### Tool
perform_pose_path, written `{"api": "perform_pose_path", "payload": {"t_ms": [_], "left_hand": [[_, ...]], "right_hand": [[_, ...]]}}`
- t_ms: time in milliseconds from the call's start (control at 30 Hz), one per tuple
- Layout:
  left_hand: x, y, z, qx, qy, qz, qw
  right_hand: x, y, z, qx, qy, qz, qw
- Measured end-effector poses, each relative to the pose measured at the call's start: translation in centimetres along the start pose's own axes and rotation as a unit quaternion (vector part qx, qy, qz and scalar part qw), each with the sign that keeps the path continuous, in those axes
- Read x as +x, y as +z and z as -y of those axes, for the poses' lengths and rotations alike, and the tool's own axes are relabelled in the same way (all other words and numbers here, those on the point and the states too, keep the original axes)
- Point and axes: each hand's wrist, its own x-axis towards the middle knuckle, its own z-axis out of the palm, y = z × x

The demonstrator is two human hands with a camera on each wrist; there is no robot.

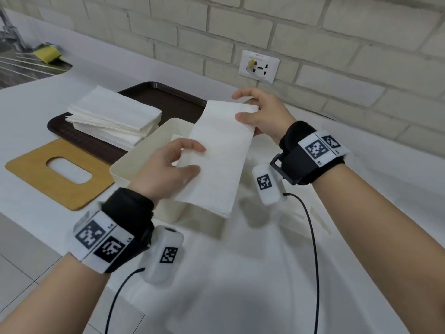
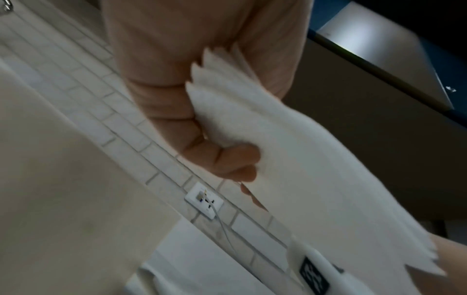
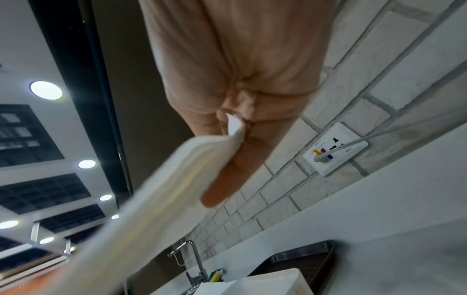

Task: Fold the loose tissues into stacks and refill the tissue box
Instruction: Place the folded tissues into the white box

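A folded tissue stack (image 1: 220, 155) is pinched by the left hand (image 1: 166, 169) and right hand (image 1: 262, 112); the open tissue box (image 1: 134, 162) beneath is shown only from the head view.

The folded tissue stack (image 1: 221, 155) held between the left hand (image 1: 166, 172) and right hand (image 1: 262, 112) hangs over the open tissue box (image 1: 134, 165), covering its mouth from 3 o'clock. At 10 o'clock of the box the tray (image 1: 168, 97) carries a tall tissue pile (image 1: 113, 116), blocking low passage there. The wooden lid (image 1: 55, 174) lies flat at 9 o'clock. The brick wall (image 1: 313, 44) closes 12 o'clock. Bare counter (image 1: 265, 273) lies open at 5 o'clock.
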Motion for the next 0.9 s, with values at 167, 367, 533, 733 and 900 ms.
{"api": "perform_pose_path", "payload": {"t_ms": [167,367,533,733,900], "left_hand": [[0.8,-4.1,-0.8,0.053,-0.008,-0.062,0.997],[2.8,-6.5,0.6,0.241,-0.072,-0.060,0.966],[3.8,-5.4,2.1,0.412,-0.133,-0.019,0.901],[4.5,-4.6,2.5,0.576,-0.152,0.067,0.800],[4.8,-4.5,2.5,0.604,-0.158,0.087,0.777]], "right_hand": [[2.8,2.3,0.8,-0.067,-0.088,-0.016,0.994],[6.6,6.3,-0.4,-0.291,-0.061,0.039,0.954],[6.8,9.6,-2.2,-0.430,0.005,0.137,0.892],[7.2,11.2,-2.7,-0.475,0.062,0.153,0.864],[7.7,11.9,-2.9,-0.519,0.064,0.191,0.831]]}}
